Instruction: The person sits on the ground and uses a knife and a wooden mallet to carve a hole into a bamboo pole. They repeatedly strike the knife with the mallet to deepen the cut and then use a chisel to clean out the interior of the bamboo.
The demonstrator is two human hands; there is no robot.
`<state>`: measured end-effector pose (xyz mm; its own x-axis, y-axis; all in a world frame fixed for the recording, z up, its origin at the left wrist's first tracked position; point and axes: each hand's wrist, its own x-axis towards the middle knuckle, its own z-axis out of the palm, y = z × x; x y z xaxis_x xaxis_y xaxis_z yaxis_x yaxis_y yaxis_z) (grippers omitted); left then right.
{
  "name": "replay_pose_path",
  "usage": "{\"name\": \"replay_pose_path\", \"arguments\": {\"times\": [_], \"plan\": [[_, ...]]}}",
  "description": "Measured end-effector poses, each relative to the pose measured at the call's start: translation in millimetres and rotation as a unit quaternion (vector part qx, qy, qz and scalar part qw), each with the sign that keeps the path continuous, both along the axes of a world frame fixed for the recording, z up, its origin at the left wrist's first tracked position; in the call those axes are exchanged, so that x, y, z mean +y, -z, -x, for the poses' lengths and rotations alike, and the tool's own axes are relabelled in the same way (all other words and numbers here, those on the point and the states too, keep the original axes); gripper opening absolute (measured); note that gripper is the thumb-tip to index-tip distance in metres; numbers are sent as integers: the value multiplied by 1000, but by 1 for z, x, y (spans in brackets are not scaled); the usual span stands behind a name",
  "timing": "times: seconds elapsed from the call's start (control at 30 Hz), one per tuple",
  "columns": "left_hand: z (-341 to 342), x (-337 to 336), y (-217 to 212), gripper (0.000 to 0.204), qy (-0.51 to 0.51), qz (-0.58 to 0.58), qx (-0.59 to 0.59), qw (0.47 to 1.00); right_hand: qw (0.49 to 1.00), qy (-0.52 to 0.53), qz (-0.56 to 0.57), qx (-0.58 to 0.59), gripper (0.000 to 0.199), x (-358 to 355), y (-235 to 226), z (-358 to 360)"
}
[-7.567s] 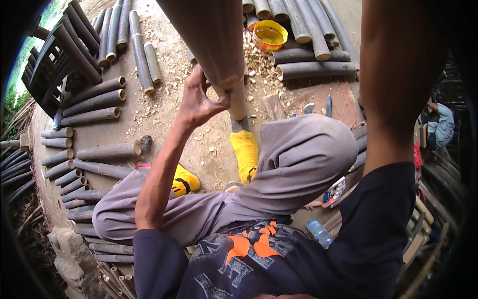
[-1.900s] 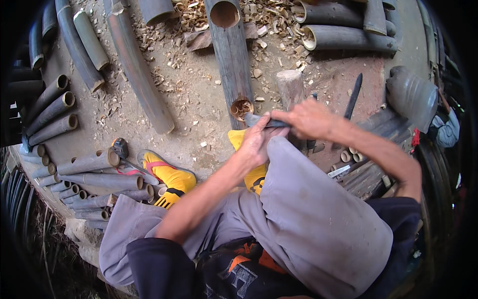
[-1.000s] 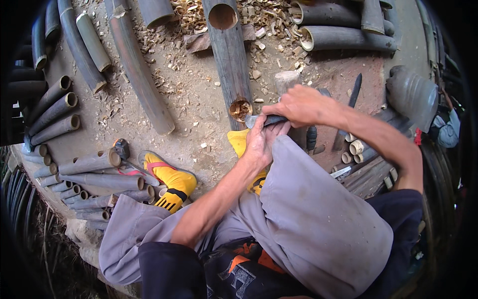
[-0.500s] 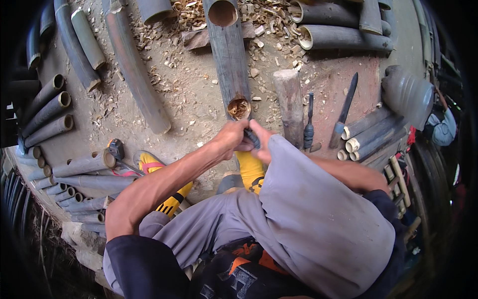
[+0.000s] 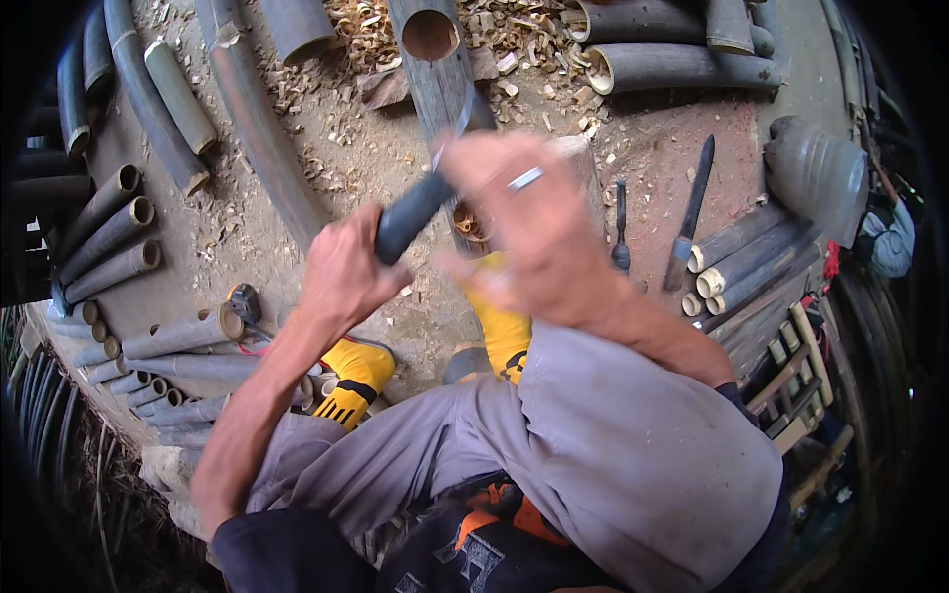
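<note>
My left hand [image 5: 341, 272] grips the dark handle of a knife [image 5: 410, 212], whose blade points up and away over a thick bamboo tube [image 5: 435, 69]. That tube lies straight ahead on the ground, its near hollow end [image 5: 471, 223] just past my yellow boots [image 5: 502, 331]. Raised close to the camera and blurred, my right hand [image 5: 529, 232] has a ring on one finger. Its fingers are spread next to the knife's handle and hold nothing.
Many cut bamboo tubes [image 5: 109, 232] lie around on the left, far side and right. Wood shavings [image 5: 366, 35] cover the ground ahead. A chisel [image 5: 620, 222] and a long dark blade [image 5: 692, 212] lie to the right, near a dark jug [image 5: 816, 173].
Both hands have risen from the near end of the bamboo tube toward the camera. The left hand now holds the knife up, and the right hand has opened beside it.
</note>
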<state>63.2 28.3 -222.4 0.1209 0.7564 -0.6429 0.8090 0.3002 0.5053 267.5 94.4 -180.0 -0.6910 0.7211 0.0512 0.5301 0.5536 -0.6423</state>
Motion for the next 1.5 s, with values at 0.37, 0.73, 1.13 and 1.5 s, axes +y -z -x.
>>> {"name": "replay_pose_path", "arguments": {"times": [0.37,0.73,1.13,1.5], "plan": [[43,49,25,26,402,-152,41,902,941,93,316,79,50,-73,100,51],[24,-63,60,36,52,139,-16,989,880,-200,412,-125,31,-59,105,39],[45,52,38,17,330,67,36,941,928,28,372,-15,40,-58,96,50],[-114,-148,17,40,-356,259,-106,892,810,-525,209,-156,16,-55,107,-4]]}}
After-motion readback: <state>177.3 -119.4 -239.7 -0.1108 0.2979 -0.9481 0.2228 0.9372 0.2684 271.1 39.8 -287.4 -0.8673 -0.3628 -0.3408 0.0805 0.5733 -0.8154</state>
